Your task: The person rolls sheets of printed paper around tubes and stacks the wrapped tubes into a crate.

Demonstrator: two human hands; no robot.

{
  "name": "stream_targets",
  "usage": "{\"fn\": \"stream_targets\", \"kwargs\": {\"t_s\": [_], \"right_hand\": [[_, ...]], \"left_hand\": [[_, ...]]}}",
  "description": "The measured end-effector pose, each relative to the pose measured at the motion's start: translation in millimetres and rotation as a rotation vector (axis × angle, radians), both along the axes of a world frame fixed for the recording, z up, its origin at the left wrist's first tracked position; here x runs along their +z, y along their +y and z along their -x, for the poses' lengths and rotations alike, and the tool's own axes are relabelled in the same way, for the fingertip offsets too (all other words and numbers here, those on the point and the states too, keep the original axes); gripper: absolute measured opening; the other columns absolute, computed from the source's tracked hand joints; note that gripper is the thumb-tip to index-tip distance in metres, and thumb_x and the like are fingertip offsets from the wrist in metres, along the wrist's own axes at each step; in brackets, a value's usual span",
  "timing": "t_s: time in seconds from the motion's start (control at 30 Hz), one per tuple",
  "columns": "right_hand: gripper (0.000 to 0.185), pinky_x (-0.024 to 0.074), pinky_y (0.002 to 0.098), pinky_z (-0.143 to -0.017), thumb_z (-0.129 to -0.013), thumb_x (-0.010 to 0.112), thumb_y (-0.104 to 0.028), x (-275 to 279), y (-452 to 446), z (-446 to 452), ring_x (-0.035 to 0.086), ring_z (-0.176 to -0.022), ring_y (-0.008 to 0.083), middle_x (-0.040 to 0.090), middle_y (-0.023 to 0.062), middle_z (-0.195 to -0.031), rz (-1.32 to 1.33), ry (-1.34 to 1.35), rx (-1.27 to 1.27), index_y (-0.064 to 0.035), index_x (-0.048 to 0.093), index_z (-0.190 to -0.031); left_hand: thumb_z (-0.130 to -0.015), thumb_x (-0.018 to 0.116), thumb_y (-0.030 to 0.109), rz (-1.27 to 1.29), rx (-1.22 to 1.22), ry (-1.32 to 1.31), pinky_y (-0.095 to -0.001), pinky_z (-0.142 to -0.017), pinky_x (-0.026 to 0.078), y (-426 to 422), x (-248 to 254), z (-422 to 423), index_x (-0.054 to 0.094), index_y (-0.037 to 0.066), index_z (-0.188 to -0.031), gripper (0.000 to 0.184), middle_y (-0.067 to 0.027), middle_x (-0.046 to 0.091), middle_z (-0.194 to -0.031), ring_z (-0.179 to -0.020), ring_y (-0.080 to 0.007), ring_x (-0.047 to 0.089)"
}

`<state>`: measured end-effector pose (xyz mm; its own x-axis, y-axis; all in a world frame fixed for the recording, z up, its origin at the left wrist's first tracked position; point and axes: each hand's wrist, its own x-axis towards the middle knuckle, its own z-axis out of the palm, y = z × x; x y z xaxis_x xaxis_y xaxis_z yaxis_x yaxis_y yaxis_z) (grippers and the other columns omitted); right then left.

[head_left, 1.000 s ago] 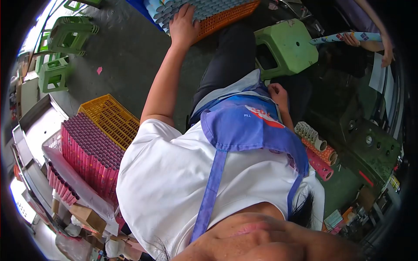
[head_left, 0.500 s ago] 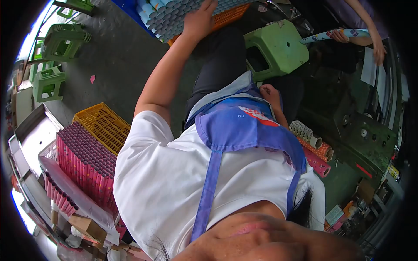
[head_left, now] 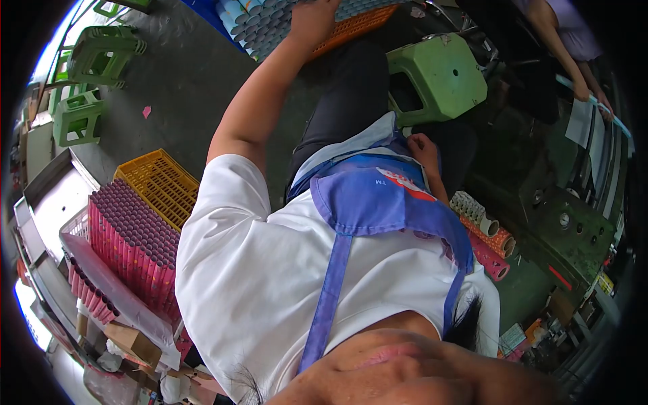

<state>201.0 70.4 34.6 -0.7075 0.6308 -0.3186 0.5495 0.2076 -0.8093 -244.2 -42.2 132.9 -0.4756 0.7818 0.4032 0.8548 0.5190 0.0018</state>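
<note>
My left hand (head_left: 314, 21) reaches to the top edge of the view, over light-blue tubes (head_left: 260, 30) packed in an orange crate (head_left: 354, 30). Its fingertips are cut off, so whether it grips a tube is unclear. My right hand (head_left: 424, 148) rests low by my thigh, beside the blue apron (head_left: 385, 192). Its fingers are curled in and nothing shows between them. A green stool (head_left: 449, 77) stands just ahead of it.
Pink tubes (head_left: 135, 236) stand packed at the left, beside a yellow crate (head_left: 158, 182). Patterned rolls (head_left: 489, 239) lie at my right, near a green machine (head_left: 574, 226). A co-worker's hands (head_left: 590, 98) hold a light-blue strip at the upper right. Green stools (head_left: 101, 57) stand far left.
My left hand has moved right across the tubes, to the top edge. My right hand stays by my thigh. The co-worker's light-blue piece has shifted right and now slants down.
</note>
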Motion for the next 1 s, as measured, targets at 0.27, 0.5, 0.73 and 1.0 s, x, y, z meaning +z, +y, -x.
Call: {"fn": "stream_targets", "kwargs": {"t_s": [0.27, 0.5, 0.73, 1.0], "right_hand": [[0.011, 0.0487, 0.0261, -0.069, -0.093, 0.067, -0.012, 1, 1, 1, 0.061, -0.073, 0.0089, 0.067, 0.0041, -0.079, -0.031, 0.009, 0.02, -0.0016, 0.068, -0.097], [0.012, 0.0491, 0.0275, -0.068, -0.093, 0.067, -0.013, -2, 0, 0, 0.062, -0.073, 0.0097, 0.068, 0.0054, -0.079, -0.015, -0.015, 0.017, -0.0013, 0.068, -0.097], [0.014, 0.05, 0.0291, -0.069, -0.093, 0.066, -0.014, 6, -3, 9, 0.064, -0.074, 0.012, 0.069, 0.0069, -0.08, 0.018, -0.021, -0.016, -0.0007, 0.068, -0.098], [0.015, 0.0504, 0.0292, -0.072, -0.093, 0.066, -0.014, -9, -6, 9, 0.064, -0.076, 0.0125, 0.069, 0.0072, -0.081, 0.151, 0.055, -0.111, 0.0001, 0.068, -0.099]], "left_hand": [[-0.087, 0.061, 0.004, 0.058, -0.028, 0.043, -0.0378, -0.047, 0.043, 0, -5, 8, 0.048, 0.013, -0.151, 0.065, 0.0022, 0.023, -0.17, -0.048, -0.024, 0.052], [-0.086, 0.064, 0.009, -0.081, -0.11, -0.108, -0.0438, -0.06, 0.047, -7, 3, -22, 0.057, 0.009, -0.137, 0.051, -0.0061, 0.043, -0.157, -0.063, -0.0302, 0.058], [-0.081, 0.069, 0.016, -0.33, -0.276, -0.063, -0.0444, -0.079, 0.047, -14, -7, -48, 0.068, 0.011, -0.104, 0.023, -0.0066, 0.064, -0.11, -0.098, -0.0285, 0.062], [-0.083, 0.069, 0.014, -0.211, 0.064, 0.041, -0.049, -0.078, 0.046, -2, 98, -6, 0.06, 0.007, -0.121, 0.04, -0.0142, 0.058, -0.128, -0.087, -0.0357, 0.059]]}}
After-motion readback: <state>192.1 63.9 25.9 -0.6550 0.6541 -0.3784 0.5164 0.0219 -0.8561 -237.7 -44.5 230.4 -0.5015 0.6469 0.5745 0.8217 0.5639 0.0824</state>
